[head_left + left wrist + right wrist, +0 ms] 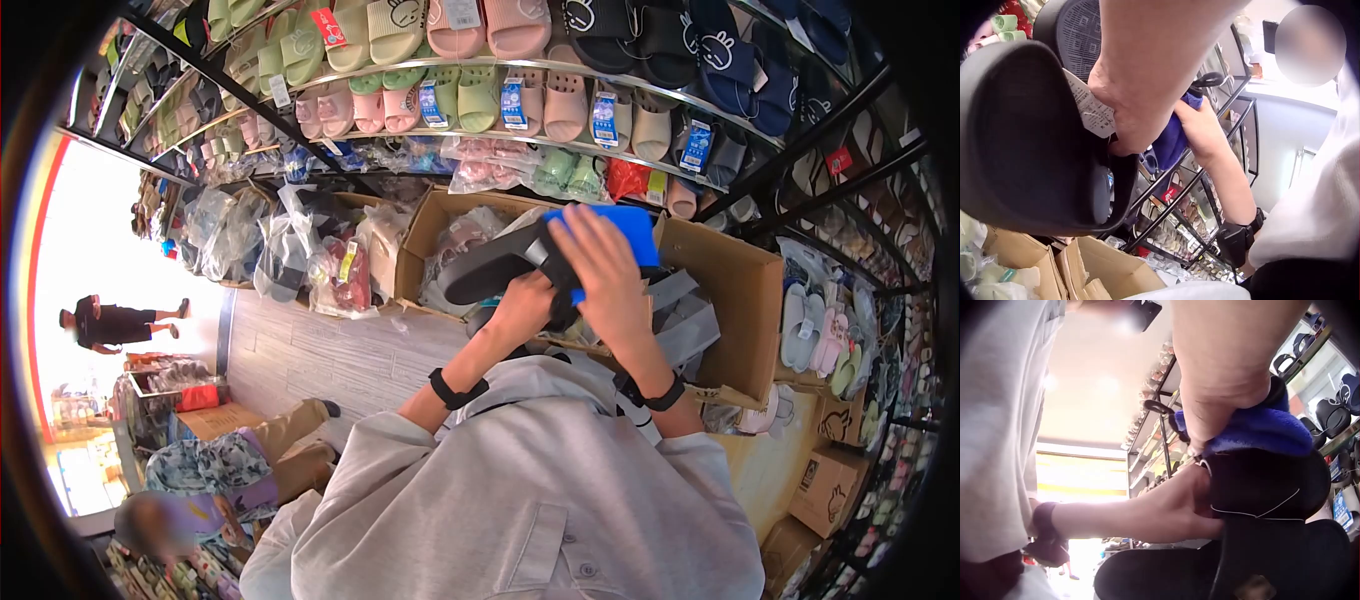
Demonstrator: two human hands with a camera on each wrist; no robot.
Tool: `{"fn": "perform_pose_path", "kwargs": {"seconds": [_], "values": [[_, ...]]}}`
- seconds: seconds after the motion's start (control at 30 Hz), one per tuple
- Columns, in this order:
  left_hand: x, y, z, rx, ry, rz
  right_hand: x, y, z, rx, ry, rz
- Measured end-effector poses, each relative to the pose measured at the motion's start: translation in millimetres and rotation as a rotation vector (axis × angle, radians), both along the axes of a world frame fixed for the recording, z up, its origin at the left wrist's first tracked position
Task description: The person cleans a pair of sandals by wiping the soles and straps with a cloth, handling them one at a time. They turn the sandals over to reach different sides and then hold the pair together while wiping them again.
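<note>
My left hand [525,303] grips a pair of black slippers [488,268] held up over the cardboard boxes. A white printed tag [1094,109] hangs by the slippers in the left wrist view. In the right wrist view, a thin white string lies across the dark slipper [1266,487]. My right hand [605,270] holds a fuzzy blue cloth [1263,434] with a black loop against the slippers, fingers over the top and thumb beneath. In the head view the blue cloth [632,235] shows beyond those fingers. Part of the slippers is hidden behind the hands.
Open cardboard boxes [725,290] with bagged footwear stand in front of me. Shelves of slippers [520,110] rise behind them. Bagged goods [290,245] line the left. A person [190,500] is at lower left, another person [105,322] farther off on the left.
</note>
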State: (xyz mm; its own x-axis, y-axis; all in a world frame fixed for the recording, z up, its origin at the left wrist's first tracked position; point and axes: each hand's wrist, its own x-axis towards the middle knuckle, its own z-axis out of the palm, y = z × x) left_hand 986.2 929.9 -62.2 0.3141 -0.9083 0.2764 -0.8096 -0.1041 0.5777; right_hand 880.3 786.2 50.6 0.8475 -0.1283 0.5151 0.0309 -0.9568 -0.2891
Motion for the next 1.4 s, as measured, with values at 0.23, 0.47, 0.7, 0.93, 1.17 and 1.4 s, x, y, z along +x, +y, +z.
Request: {"fn": "perform_pose_path", "kwargs": {"seconds": [0.23,0.47,0.7,0.93,1.17,1.4], "values": [[-3,2,-8,-0.005,-0.306,-0.003,-6,-15,4,0.046,0.014,0.244],[-8,-3,21,-0.113,-0.031,0.086,-12,-25,-6,0.101,-0.093,0.005],[-3,-3,14,-0.403,0.168,0.242,-42,-9,-16,0.143,-0.030,0.254],[2,4,26,-0.422,0.275,0.404,-83,-24,-20,-0.022,-0.014,0.228],[5,10,34,-0.456,0.262,0.363,-114,-31,-20,0.207,-0.053,-0.010],[-10,4,27,-0.522,0.400,0.414,-112,-19,-102,0.729,-0.312,-0.335]]}}
